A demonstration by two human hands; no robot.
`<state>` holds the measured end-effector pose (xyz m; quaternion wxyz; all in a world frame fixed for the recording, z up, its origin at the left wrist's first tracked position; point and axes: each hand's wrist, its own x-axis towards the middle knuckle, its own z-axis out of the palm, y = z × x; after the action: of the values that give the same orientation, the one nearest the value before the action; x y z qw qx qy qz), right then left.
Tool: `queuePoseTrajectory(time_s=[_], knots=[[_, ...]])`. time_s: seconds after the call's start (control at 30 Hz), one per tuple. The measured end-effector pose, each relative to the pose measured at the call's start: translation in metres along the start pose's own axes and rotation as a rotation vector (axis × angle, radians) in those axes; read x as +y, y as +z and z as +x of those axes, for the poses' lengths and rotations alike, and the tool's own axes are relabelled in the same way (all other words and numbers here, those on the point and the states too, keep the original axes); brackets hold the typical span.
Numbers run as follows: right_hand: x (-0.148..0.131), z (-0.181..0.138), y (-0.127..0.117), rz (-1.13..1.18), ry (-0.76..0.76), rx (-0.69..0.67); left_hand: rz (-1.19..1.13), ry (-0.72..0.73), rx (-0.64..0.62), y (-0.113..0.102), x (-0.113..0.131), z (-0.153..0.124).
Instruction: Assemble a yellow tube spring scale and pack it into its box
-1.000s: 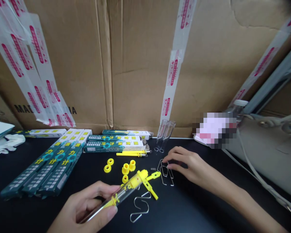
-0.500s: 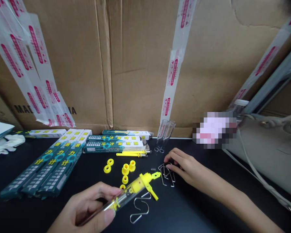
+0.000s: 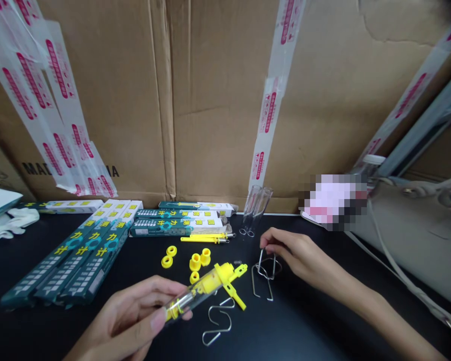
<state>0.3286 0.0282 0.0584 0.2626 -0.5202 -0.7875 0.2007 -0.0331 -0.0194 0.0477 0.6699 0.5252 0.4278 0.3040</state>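
Note:
My left hand (image 3: 135, 313) is wrapped round a spring scale (image 3: 197, 296), a clear tube with a yellow cap and yellow and metal parts inside. It is tilted, cap end up to the right. My right hand (image 3: 291, 250) pinches a bent wire hook (image 3: 261, 260), raised at one end over other wire hooks (image 3: 262, 290) on the table. Two S-shaped wire hooks (image 3: 218, 321) lie below the tube. A yellow piece (image 3: 236, 297) is partly behind the cap, and a small coil spring (image 3: 238, 262) lies beyond it.
Yellow caps (image 3: 195, 261) and rings (image 3: 167, 261) lie mid-table. Behind them are yellow rods (image 3: 203, 238) and printed boxes (image 3: 173, 228), with more boxes (image 3: 86, 255) at left. Two clear tubes (image 3: 256, 210) stand before the cardboard (image 3: 218, 125). A bag (image 3: 421, 240) sits at right.
My right hand has moved slightly right and lifted one end of a wire hook, shifting the pile. The spring scale has turned a little in my left hand, whose fingers now sit lower on it.

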Motion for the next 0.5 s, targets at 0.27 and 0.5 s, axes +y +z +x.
queuePoseTrajectory(time_s=[0.27, 0.5], knots=[[-0.005, -0.001, -0.007, 0.2, 0.05, 0.029, -0.137, 0.067, -0.016, -0.002, -0.003, 0.002], [-0.021, 0.0, -0.001, 0.568, 0.189, 0.019, -0.166, 0.093, -0.022, 0.003, 0.0, 0.001]])
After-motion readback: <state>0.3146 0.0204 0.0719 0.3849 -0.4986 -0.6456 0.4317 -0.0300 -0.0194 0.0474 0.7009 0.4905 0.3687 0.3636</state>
